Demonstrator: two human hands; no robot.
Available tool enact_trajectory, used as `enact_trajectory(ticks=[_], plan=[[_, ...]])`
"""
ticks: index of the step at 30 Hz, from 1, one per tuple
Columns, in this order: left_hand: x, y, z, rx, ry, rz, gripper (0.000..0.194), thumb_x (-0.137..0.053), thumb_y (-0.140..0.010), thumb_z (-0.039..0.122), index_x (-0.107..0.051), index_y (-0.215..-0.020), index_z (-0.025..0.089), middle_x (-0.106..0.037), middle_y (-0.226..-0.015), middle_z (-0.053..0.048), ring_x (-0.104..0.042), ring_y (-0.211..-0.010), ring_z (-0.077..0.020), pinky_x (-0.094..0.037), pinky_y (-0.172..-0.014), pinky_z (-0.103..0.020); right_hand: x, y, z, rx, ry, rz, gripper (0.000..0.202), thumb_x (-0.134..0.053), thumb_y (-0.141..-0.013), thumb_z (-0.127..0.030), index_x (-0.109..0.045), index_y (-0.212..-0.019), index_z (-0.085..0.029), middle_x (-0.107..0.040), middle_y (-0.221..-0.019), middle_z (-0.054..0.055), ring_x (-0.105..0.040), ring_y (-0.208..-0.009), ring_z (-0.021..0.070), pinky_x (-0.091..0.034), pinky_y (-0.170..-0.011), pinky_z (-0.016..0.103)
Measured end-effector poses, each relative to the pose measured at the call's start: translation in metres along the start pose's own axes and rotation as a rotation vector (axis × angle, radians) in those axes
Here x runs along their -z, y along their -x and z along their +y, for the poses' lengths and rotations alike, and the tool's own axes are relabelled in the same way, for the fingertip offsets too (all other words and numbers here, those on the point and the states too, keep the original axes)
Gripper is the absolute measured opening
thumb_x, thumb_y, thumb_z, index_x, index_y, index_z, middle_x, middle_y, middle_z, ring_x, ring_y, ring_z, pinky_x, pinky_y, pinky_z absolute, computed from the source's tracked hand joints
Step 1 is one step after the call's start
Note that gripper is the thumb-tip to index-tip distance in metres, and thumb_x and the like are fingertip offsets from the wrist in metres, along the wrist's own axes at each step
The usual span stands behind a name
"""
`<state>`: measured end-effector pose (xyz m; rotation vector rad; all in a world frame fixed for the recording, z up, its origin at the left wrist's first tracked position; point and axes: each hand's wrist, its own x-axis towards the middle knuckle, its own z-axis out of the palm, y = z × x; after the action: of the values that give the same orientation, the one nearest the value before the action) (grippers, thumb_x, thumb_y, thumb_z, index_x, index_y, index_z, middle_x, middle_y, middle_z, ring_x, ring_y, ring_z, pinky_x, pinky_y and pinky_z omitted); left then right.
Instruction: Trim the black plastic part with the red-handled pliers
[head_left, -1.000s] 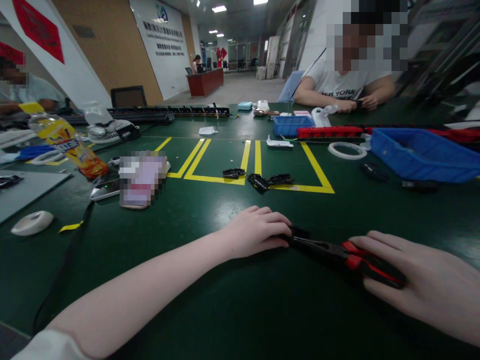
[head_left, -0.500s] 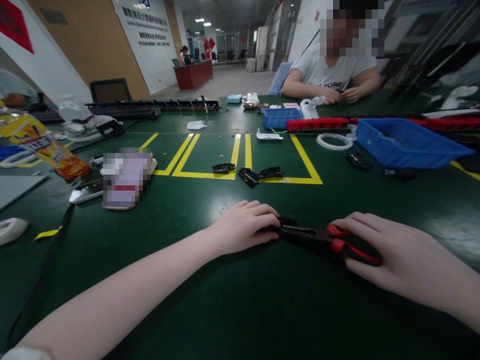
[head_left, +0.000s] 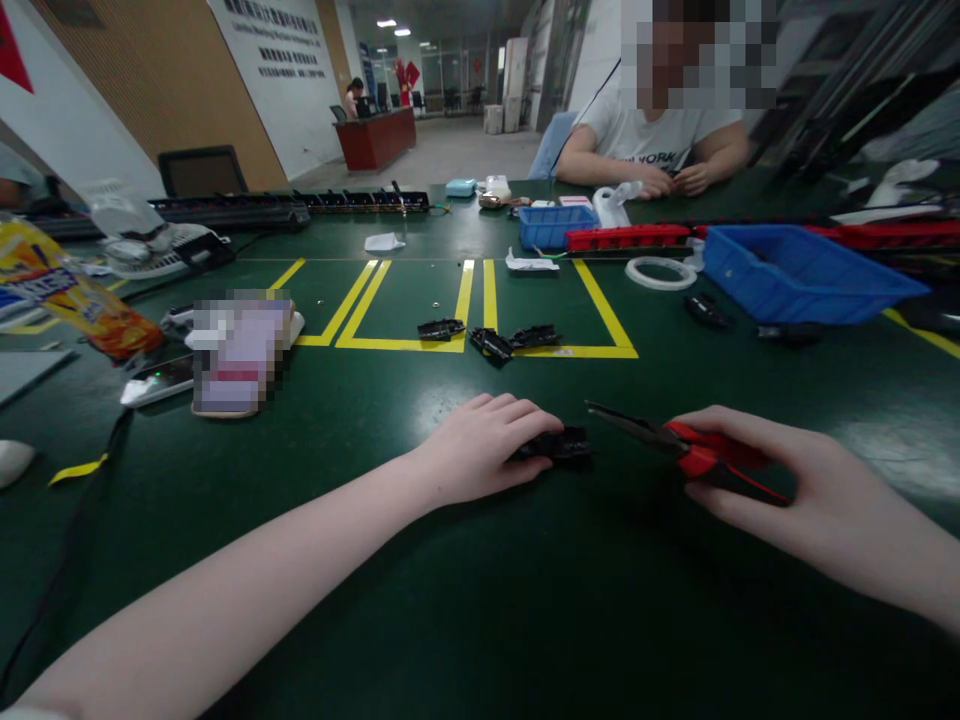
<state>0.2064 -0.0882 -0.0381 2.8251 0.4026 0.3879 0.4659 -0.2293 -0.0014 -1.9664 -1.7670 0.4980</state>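
Note:
My left hand (head_left: 495, 445) is closed around a small black plastic part (head_left: 571, 443) low over the green table; the part's right end sticks out past my fingers and the rest is covered. To the right, my right hand (head_left: 780, 470) grips red-handled long-nose pliers (head_left: 652, 430). Their dark jaws point left and stand apart from the black part. Beyond my left hand, similar black parts (head_left: 491, 344) lie by the yellow tape lines, one of them a little to the left (head_left: 441, 329).
A large blue bin (head_left: 802, 285) stands at the right, with black pieces (head_left: 706, 310) and a white ring (head_left: 660, 273) near it. At the left are a phone (head_left: 236, 360) and an orange drink bottle (head_left: 75, 295). Across the table sits a person (head_left: 660, 150).
The pliers have come away from the black part, moving up and to the right, with their tips now free. My left hand keeps its hold, and more of the part shows. The view has shifted slightly.

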Motion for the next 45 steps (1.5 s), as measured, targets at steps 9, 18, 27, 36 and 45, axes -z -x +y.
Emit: enact_trajectory(ticks=[9, 18, 27, 36, 45], plan=[[-0.006, -0.003, 0.012, 0.066, -0.177, -0.075, 0.029, -0.053, -0.101, 0.028, -0.058, -0.127, 0.017, -0.065, -0.127, -0.010, -0.060, -0.117, -0.0274, -0.049, -0.096, -0.041, -0.028, -0.011, -0.080, 0.263, -0.367, -0.204, 0.051, -0.066, -0.076, -0.032, -0.064, -0.127, -0.027, -0.062, -0.130, 0.008, -0.066, -0.105, 0.0269, -0.057, -0.088, 0.042], [-0.006, -0.004, 0.008, 0.142, -0.176, -0.044, 0.054, -0.052, -0.101, 0.039, -0.037, -0.149, 0.018, -0.057, -0.140, -0.011, -0.057, -0.122, -0.0258, -0.047, -0.097, -0.039, -0.074, 0.002, -0.134, 0.339, -0.116, -0.299, 0.052, -0.071, -0.071, -0.031, -0.061, -0.120, -0.017, -0.057, -0.125, 0.011, -0.063, -0.096, 0.0248, -0.055, -0.075, 0.039], [-0.006, -0.003, 0.010, 0.161, -0.241, -0.055, 0.051, -0.049, -0.101, 0.033, -0.038, -0.147, 0.014, -0.058, -0.138, -0.013, -0.057, -0.120, -0.0263, -0.046, -0.095, -0.038, -0.069, 0.007, -0.111, 0.395, -0.279, -0.267, 0.040, -0.069, -0.073, -0.021, -0.063, -0.113, -0.022, -0.066, -0.115, 0.005, -0.062, -0.102, 0.0221, -0.052, -0.087, 0.037], [-0.002, 0.000, 0.011, 0.136, -0.055, -0.007, 0.063, -0.057, -0.096, 0.057, -0.045, -0.142, 0.016, -0.058, -0.130, -0.011, -0.056, -0.113, -0.0269, -0.047, -0.094, -0.040, -0.023, -0.022, 0.013, 0.520, 0.450, 0.284, 0.035, -0.055, -0.081, -0.022, -0.063, -0.114, -0.025, -0.067, -0.117, 0.011, -0.060, -0.112, 0.0340, -0.047, -0.092, 0.053], [-0.006, -0.002, 0.020, 0.130, 0.012, 0.009, 0.036, -0.062, -0.097, 0.044, -0.058, -0.122, 0.019, -0.060, -0.120, -0.007, -0.057, -0.106, -0.0241, -0.049, -0.089, -0.040, -0.033, -0.036, 0.035, 0.554, 0.298, 0.264, 0.025, -0.051, -0.085, -0.020, -0.060, -0.108, -0.023, -0.068, -0.112, 0.009, -0.064, -0.109, 0.0307, -0.048, -0.096, 0.055]])
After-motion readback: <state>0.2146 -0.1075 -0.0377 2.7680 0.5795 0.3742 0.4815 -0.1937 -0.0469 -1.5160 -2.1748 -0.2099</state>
